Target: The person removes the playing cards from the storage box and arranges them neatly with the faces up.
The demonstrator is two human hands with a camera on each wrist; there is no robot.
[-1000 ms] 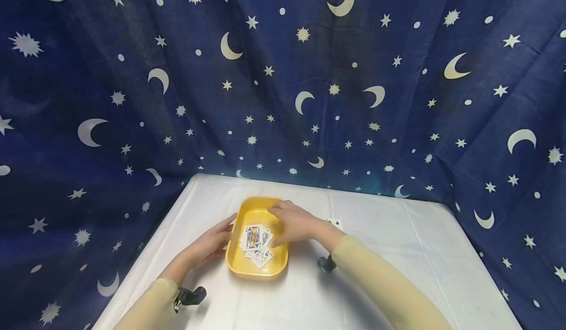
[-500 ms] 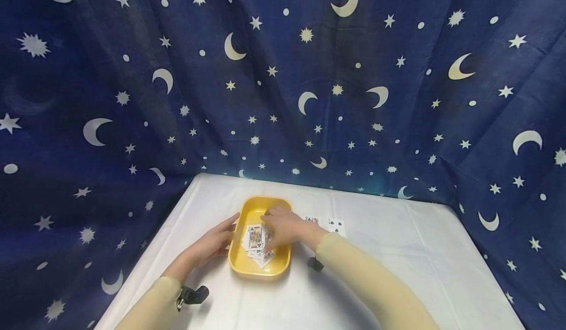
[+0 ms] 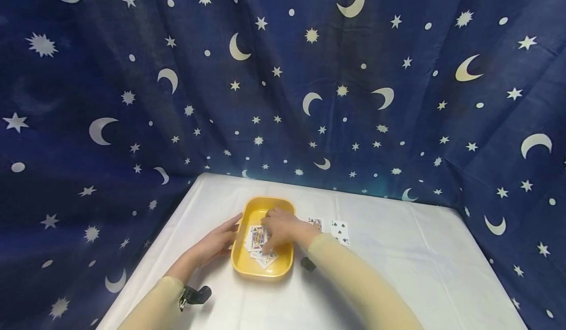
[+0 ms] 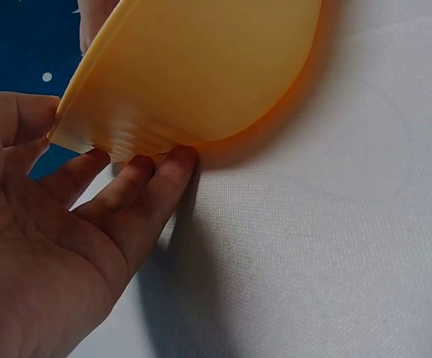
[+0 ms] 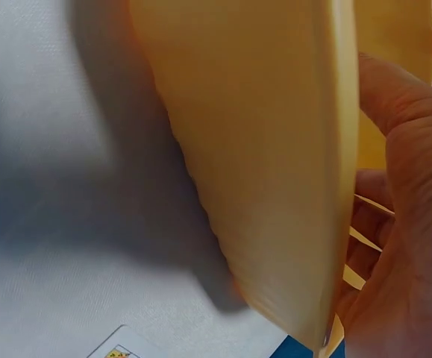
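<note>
Since the earlier frame the right hand (image 3: 283,229) has drawn back from the far rim of the yellow tray (image 3: 245,268) to the middle of it, and two playing cards on the worktop (image 3: 398,271) that its forearm covered now show.

The right hand reaches over the tray's right rim with curled fingers (image 5: 395,97) lying on the loose pile of playing cards (image 3: 258,241) inside; the right wrist view shows card edges between the fingers and the tray wall, though whether they pinch a card cannot be told. A face card lies uppermost at the left of the pile.

The left hand (image 3: 216,241) is at the tray's left side, spread wide, fingertips (image 4: 174,160) touching the underside of the rim and thumb beside its edge.

The tray sits at the centre of the white-covered worktop, in the lower middle of the head view. Just right of it lie a face card (image 3: 316,223) and a spade card (image 3: 340,232), side by side, face up. A dark blue curtain (image 3: 132,99) printed with moons and stars hangs behind and at both sides.
</note>
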